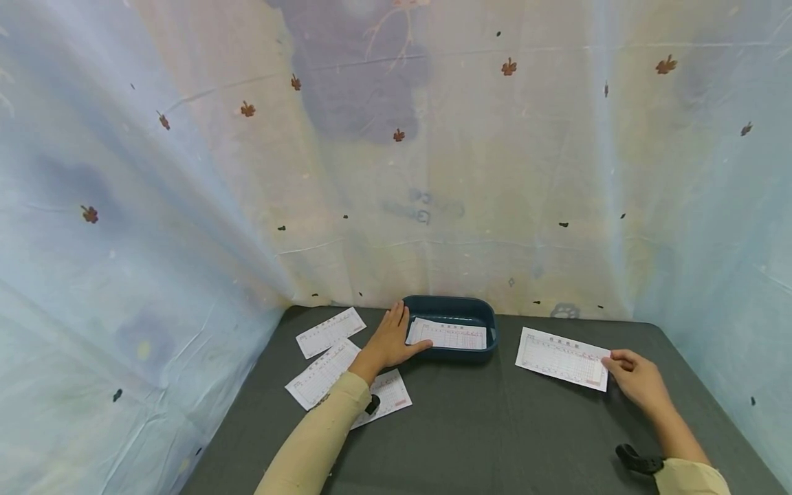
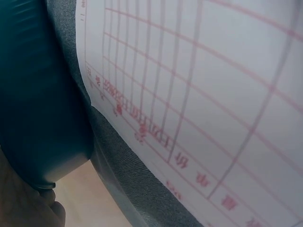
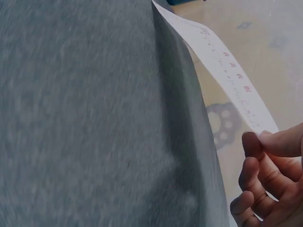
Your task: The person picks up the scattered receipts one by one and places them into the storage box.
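The left arm reaches across the desk [image 1: 482, 433], its hand [image 1: 386, 338] resting at the left end of the blue tub [image 1: 452, 310] by the far edge, fingers straight, thumb spread wide toward the front rim. Near the right edge, the right hand [image 1: 640, 381] pinches a printed slip [image 1: 562, 359] by its right end, above the desk. Other slips [image 1: 450, 335] lie inside the tub; three loose papers [image 1: 331, 332] lie toward the far left corner.
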Action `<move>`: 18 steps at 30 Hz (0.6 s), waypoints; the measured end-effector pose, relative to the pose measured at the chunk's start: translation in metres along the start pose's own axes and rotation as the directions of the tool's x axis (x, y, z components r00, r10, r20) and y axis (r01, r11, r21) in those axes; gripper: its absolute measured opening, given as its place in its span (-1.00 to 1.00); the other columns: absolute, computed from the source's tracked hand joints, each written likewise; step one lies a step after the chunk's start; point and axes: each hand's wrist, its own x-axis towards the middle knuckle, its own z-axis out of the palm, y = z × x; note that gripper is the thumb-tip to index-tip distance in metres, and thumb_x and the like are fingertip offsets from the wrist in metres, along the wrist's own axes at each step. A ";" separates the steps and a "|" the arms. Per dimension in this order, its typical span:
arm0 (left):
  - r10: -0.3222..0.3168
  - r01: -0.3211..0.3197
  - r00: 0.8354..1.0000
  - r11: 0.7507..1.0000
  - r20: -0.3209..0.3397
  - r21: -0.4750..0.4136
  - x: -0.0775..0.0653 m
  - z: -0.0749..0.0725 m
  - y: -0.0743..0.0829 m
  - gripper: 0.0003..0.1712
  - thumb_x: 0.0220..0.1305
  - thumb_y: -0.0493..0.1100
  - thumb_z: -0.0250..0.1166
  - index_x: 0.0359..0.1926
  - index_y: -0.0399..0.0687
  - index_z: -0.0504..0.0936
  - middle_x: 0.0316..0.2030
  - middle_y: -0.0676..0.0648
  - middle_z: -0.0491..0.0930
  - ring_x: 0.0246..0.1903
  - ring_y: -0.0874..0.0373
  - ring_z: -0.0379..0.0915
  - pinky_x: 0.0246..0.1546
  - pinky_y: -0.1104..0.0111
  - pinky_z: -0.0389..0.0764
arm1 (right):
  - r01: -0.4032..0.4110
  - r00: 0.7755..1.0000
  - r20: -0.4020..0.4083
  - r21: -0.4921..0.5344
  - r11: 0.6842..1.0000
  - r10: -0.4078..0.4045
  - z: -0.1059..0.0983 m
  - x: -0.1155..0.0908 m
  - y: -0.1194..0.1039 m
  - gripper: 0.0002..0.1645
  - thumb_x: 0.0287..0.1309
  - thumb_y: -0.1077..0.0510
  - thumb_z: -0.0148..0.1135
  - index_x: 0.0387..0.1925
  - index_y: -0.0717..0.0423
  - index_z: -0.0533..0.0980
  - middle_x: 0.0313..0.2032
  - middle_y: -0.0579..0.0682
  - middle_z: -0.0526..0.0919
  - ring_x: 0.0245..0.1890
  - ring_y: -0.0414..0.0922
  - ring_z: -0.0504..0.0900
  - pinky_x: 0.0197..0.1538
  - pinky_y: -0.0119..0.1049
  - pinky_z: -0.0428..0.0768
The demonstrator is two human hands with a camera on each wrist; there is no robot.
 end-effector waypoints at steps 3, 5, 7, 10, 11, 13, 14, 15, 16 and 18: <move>-0.001 0.001 1.000 1.000 0.001 0.002 0.001 0.001 -0.001 0.39 0.37 0.72 -0.04 0.73 -0.26 -0.14 0.73 -0.23 -0.31 0.72 -0.10 -0.38 0.69 0.08 -0.22 | 0.007 1.000 -0.012 0.023 1.000 -0.007 0.002 0.000 -0.006 -0.49 0.64 0.06 0.13 0.17 0.52 0.49 -0.17 0.33 0.73 -0.34 -0.12 0.61 -0.41 -0.33 0.50; 0.003 -0.003 1.000 1.000 -0.002 0.001 0.001 0.001 -0.001 0.40 0.37 0.72 -0.05 0.72 -0.27 -0.14 0.73 -0.24 -0.31 0.72 -0.10 -0.38 0.69 0.08 -0.22 | 0.008 1.000 -0.017 0.047 0.999 -0.007 0.003 0.000 -0.010 -0.48 0.65 0.05 0.12 0.19 0.52 0.49 -0.15 0.34 0.73 -0.32 -0.11 0.63 -0.41 -0.35 0.52; 0.011 -0.011 1.000 1.000 -0.004 0.004 0.001 0.002 -0.001 0.40 0.37 0.73 -0.07 0.72 -0.29 -0.13 0.73 -0.25 -0.30 0.72 -0.11 -0.38 0.70 0.08 -0.21 | 0.011 1.000 -0.023 0.071 0.997 -0.009 0.004 0.000 -0.014 -0.47 0.66 0.04 0.11 0.20 0.52 0.49 -0.12 0.35 0.74 -0.29 -0.08 0.66 -0.40 -0.38 0.54; 0.024 -0.024 1.000 1.000 -0.008 0.001 0.000 0.002 -0.001 0.41 0.37 0.74 -0.09 0.71 -0.32 -0.12 0.73 -0.28 -0.29 0.72 -0.12 -0.39 0.70 0.06 -0.21 | 0.017 0.999 -0.033 0.108 0.994 -0.014 0.005 0.001 -0.020 -0.46 0.67 0.03 0.10 0.22 0.51 0.48 -0.09 0.36 0.74 -0.25 -0.06 0.69 -0.39 -0.43 0.58; 0.026 -0.025 1.000 1.000 -0.008 0.001 0.000 0.002 -0.001 0.41 0.37 0.73 -0.09 0.71 -0.33 -0.12 0.73 -0.29 -0.29 0.72 -0.12 -0.39 0.70 0.05 -0.20 | 0.024 0.999 -0.039 0.119 0.993 -0.020 0.006 0.001 -0.022 -0.46 0.67 0.03 0.10 0.22 0.51 0.48 -0.09 0.36 0.74 -0.25 -0.06 0.69 -0.38 -0.44 0.59; 0.025 -0.025 1.000 1.000 -0.009 0.001 0.000 0.002 -0.001 0.40 0.38 0.72 -0.07 0.71 -0.32 -0.12 0.73 -0.29 -0.28 0.72 -0.13 -0.38 0.70 0.04 -0.20 | 0.034 0.998 -0.050 0.147 0.989 -0.027 0.009 0.003 -0.026 -0.47 0.66 0.04 0.12 0.22 0.51 0.49 -0.10 0.34 0.75 -0.27 -0.09 0.68 -0.38 -0.44 0.61; 0.024 -0.024 1.000 1.000 -0.011 -0.003 0.000 0.001 -0.001 0.39 0.38 0.71 -0.06 0.71 -0.32 -0.11 0.73 -0.29 -0.28 0.72 -0.13 -0.38 0.69 0.04 -0.19 | 0.042 0.998 -0.056 0.160 0.986 -0.034 0.010 0.004 -0.028 -0.47 0.66 0.05 0.13 0.22 0.51 0.49 -0.10 0.33 0.75 -0.29 -0.12 0.68 -0.37 -0.43 0.63; 0.021 -0.021 1.000 1.000 -0.010 -0.001 0.001 0.001 0.000 0.39 0.39 0.71 -0.05 0.71 -0.31 -0.12 0.73 -0.28 -0.28 0.72 -0.13 -0.38 0.69 0.03 -0.18 | 0.050 0.997 -0.062 0.174 0.984 -0.040 0.012 0.005 -0.030 -0.48 0.65 0.05 0.14 0.21 0.51 0.50 -0.11 0.32 0.76 -0.31 -0.15 0.68 -0.37 -0.43 0.64; 0.018 -0.018 1.000 1.000 -0.010 -0.002 0.000 0.000 0.000 0.38 0.39 0.70 -0.04 0.72 -0.31 -0.12 0.73 -0.28 -0.28 0.72 -0.12 -0.38 0.69 0.03 -0.17 | 0.058 0.997 -0.067 0.183 0.981 -0.046 0.014 0.005 -0.032 -0.49 0.65 0.06 0.14 0.20 0.51 0.50 -0.11 0.31 0.76 -0.33 -0.18 0.67 -0.36 -0.42 0.65; 0.014 -0.014 1.000 1.000 -0.006 0.000 0.000 0.000 0.000 0.37 0.40 0.69 -0.03 0.72 -0.30 -0.12 0.73 -0.27 -0.28 0.72 -0.13 -0.37 0.69 0.02 -0.15 | 0.069 0.996 -0.073 0.200 0.977 -0.056 0.017 0.007 -0.037 -0.51 0.64 0.07 0.15 0.20 0.51 0.51 -0.12 0.29 0.77 -0.35 -0.22 0.66 -0.35 -0.39 0.66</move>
